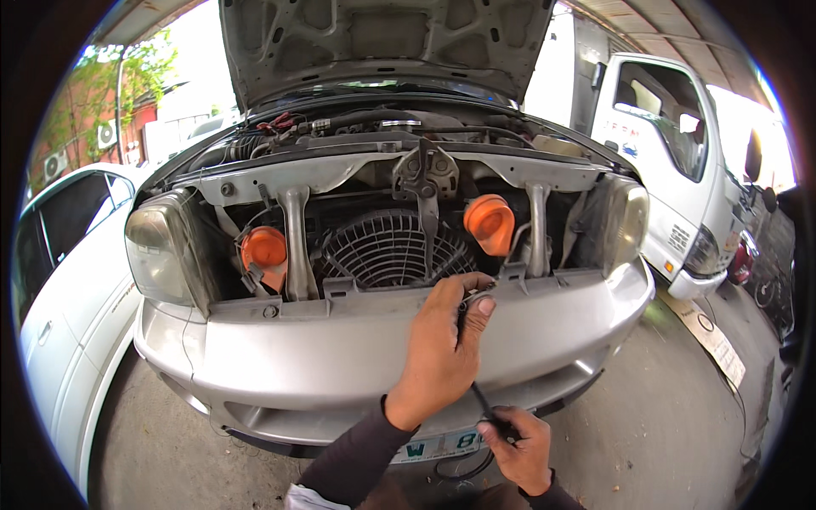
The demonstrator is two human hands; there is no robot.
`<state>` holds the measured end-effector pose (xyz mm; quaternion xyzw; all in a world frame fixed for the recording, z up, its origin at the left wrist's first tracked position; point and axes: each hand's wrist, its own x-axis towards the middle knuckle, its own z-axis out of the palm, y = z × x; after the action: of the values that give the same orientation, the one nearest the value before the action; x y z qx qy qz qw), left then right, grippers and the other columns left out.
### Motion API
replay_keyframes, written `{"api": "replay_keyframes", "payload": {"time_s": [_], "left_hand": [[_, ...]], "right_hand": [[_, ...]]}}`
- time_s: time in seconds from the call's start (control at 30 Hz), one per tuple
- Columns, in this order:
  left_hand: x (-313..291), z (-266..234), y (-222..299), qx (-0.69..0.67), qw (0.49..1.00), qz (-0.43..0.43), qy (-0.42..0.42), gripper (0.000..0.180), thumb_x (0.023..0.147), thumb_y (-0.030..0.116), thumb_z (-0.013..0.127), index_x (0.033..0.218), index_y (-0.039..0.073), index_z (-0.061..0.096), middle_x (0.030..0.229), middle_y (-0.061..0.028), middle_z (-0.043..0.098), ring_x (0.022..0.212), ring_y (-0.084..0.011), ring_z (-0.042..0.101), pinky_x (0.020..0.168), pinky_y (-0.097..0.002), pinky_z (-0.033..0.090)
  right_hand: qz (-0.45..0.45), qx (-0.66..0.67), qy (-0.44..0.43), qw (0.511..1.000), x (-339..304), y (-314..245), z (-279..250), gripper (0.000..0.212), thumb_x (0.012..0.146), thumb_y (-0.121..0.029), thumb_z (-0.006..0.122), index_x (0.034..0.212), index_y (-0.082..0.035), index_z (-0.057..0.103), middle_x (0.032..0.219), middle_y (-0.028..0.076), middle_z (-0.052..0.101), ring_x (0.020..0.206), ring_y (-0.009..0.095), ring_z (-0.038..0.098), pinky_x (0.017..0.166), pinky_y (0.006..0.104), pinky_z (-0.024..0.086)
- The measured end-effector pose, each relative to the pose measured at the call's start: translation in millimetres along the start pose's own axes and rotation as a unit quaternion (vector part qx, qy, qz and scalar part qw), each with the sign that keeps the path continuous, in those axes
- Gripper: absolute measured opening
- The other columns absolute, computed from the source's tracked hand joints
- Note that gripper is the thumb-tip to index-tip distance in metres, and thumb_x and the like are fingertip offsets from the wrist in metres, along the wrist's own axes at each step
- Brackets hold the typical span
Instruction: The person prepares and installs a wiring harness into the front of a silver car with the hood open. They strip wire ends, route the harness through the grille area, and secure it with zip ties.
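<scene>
L hand (pixel 438 348): fingers curled, thumb & index pinching upper part of black cable (pixel 482 399); bit at the tips too small to ID. R hand (pixel 522 450), lower & to the right: thumb & fingers pinching same cable further down, dark lump there hard to make out. Cable runs btwn both sets of fingers, in front of silver bumper (pixel 280 357); loop hangs L of R fingers, partly hidden. Orange horn (pixel 489 223) above L fingertips. Plate (pixel 440 447) below L hand, R end blocked by R fingers.
</scene>
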<state>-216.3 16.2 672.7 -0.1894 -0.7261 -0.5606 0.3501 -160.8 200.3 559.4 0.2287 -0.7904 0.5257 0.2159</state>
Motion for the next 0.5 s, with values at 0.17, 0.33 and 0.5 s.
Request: {"api": "replay_keyframes", "payload": {"time_s": [0.17,0.33,0.5], "left_hand": [[61,-24,7,0.054,0.996,0.007,-0.072,0.022,0.115,0.026,0.052,0.110,0.004,0.054,0.081,0.0011,0.046,0.069,-0.0078,0.042,0.062,-0.0258,0.039],[117,-35,4,0.189,0.969,0.116,-0.109,0.015,0.106,0.015,0.064,0.105,0.001,0.060,0.089,-0.0081,0.061,0.076,-0.0196,0.058,0.073,-0.0298,0.048],[144,-34,-6,0.223,0.964,0.112,-0.092,0.015,0.092,0.005,0.077,0.105,0.001,0.071,0.097,-0.0134,0.070,0.086,-0.0283,0.069,0.079,-0.0351,0.053]], "right_hand": [[-0.205,-0.011,-0.018,0.978,129,-29,-38,0.026,0.091,-0.014,0.083,0.109,0.003,0.075,0.098,0.015,0.074,0.078,0.025,0.073,0.070,0.0337,0.057],[-0.241,0.098,-0.018,0.965,251,-36,-18,0.023,0.090,-0.003,0.078,0.111,0.004,0.075,0.101,0.016,0.075,0.084,0.026,0.074,0.075,0.0340,0.057],[-0.135,0.114,-0.071,0.982,287,-27,-6,0.017,0.090,-0.001,0.077,0.106,0.002,0.075,0.102,0.016,0.076,0.085,0.030,0.073,0.076,0.0341,0.057]]}}
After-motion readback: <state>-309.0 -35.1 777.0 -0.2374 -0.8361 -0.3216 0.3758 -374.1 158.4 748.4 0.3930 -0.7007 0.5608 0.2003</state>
